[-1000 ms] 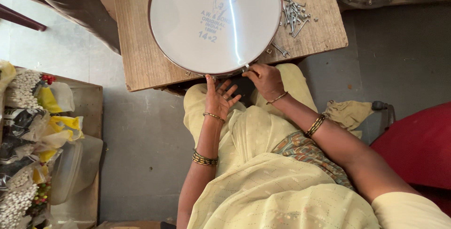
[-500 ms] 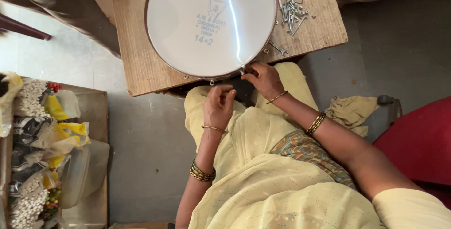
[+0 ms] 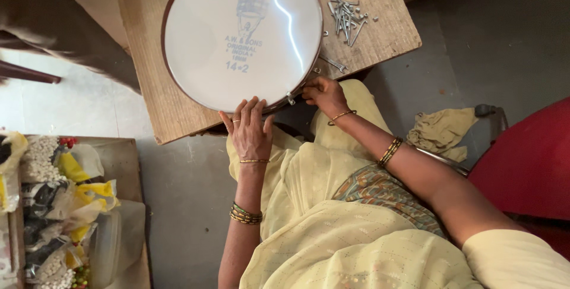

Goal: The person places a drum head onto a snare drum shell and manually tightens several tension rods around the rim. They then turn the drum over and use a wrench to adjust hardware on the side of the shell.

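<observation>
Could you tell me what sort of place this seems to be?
Probably a small drum-making workshop. A round drum with a white head lies on a bare wooden board, a pile of loose metal bolts beside it. The left hand rests on the rim; the right hand works at a fitting there.

A crumpled yellow cloth (image 3: 442, 133) lies on the grey floor (image 3: 178, 206) right of the wooden bench (image 3: 160, 105). Beyond the cloth sits a red curved thing (image 3: 528, 164), perhaps a seat. Left of the bench, a low tray (image 3: 122, 164) holds white beads (image 3: 38, 158), yellow wrappers (image 3: 89, 194) and a clear plastic box (image 3: 107, 253).
</observation>
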